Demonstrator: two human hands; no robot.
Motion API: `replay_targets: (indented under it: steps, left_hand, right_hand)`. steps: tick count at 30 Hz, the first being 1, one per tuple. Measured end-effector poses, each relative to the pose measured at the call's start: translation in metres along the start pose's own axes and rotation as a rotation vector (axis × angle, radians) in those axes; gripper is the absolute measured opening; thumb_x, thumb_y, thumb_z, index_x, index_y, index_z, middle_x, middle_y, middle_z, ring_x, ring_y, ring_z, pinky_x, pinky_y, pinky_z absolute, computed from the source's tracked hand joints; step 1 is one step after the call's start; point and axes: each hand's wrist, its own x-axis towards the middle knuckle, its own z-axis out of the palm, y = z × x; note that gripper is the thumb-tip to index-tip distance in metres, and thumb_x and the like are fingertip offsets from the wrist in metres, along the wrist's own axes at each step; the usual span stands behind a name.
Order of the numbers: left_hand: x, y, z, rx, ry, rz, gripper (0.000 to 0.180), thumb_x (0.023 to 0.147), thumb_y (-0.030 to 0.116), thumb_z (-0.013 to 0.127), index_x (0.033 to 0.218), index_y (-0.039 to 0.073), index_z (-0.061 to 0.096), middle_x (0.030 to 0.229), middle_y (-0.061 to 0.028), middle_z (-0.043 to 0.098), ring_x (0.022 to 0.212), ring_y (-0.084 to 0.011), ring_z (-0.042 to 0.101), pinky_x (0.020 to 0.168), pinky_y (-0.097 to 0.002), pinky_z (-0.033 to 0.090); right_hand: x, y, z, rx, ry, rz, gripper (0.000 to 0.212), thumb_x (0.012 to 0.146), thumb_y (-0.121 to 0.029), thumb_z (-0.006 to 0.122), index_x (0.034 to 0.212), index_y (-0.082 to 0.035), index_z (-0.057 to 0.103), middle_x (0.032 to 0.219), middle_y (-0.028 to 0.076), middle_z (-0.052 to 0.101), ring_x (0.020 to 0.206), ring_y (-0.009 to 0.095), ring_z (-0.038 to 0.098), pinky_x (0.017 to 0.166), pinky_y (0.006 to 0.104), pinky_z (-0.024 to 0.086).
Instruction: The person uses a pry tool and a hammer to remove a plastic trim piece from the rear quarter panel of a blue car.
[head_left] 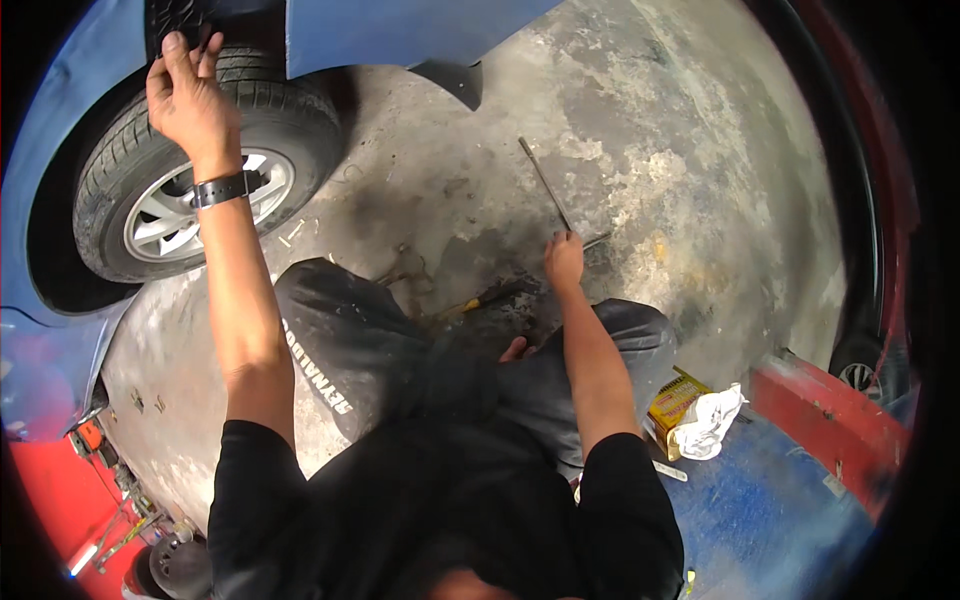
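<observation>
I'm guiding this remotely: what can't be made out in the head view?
- Head view: whether the left grip holds anything, lost against the shiny black surface behind.
- Head view: near end of the long thin grey metal rod, covered by the right grip.
- Head view: top of the blue painted car panel, cut off by the upper edge.
- Head view: part of the yellow rectangular tin, behind crumpled white cloth.
</observation>
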Motion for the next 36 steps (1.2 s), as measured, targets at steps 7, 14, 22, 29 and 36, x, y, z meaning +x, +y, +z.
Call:
replay_targets:
  steps: [7,14,22,29,36]
  left_hand:
    - [-0.003,0.001,0.001,0.033,0.038,-0.066,0.026,0.099,0.017,0.069,0.096,-0.003,0.054,0.090,-0.0099,0.061,0.086,-0.0246,0.071,0.074,-0.0341,0.064]
    - [-0.007,0.011,0.004,-0.018,0.013,-0.094,0.022,0.099,0.018,0.069,0.093,-0.001,0.059,0.089,-0.0046,0.061,0.074,-0.0138,0.067,0.072,-0.0286,0.060]
    - [0.001,0.017,0.005,0.143,0.039,-0.078,0.016,0.103,0.011,0.062,0.108,-0.001,0.052,0.102,-0.0082,0.063,0.085,-0.0125,0.062,0.084,-0.0312,0.057]
    - [-0.007,-0.001,0.005,-0.033,0.007,-0.114,0.028,0.107,0.028,0.056,0.088,0.009,0.046,0.073,0.0040,0.036,0.061,-0.0053,0.044,0.091,-0.0472,0.062]
    - [-0.016,0.024,0.015,0.105,0.117,-0.271,0.028,0.110,0.027,0.047,0.091,0.010,0.039,0.080,0.0016,0.046,0.068,-0.0077,0.051,0.096,-0.0443,0.059]
  right_hand:
    - [-0.037,-0.051,-0.006,-0.021,-0.756,-0.256,0.023,0.090,-0.022,0.063,0.093,-0.002,0.073,0.095,0.024,0.071,0.089,0.045,0.070,0.078,0.0509,0.057]
    - [0.044,-0.102,-0.138,0.241,-0.324,-0.198,0.028,0.092,-0.022,0.068,0.109,0.000,0.072,0.101,0.024,0.072,0.097,0.042,0.069,0.088,0.0469,0.055]
    - [0.072,-0.195,-0.361,0.202,0.084,-0.157,0.030,0.093,-0.018,0.071,0.114,0.003,0.067,0.107,0.025,0.068,0.098,0.044,0.066,0.083,0.0472,0.052]
    - [0.032,-0.190,-0.354,0.213,-0.284,-0.241,0.039,0.087,-0.016,0.075,0.121,0.000,0.066,0.096,0.022,0.069,0.088,0.042,0.068,0.079,0.0466,0.054]
    - [0.062,-0.114,-0.309,-0.073,-0.492,-0.107,0.034,0.083,-0.027,0.077,0.105,-0.002,0.067,0.090,0.020,0.069,0.083,0.040,0.069,0.073,0.0498,0.055]
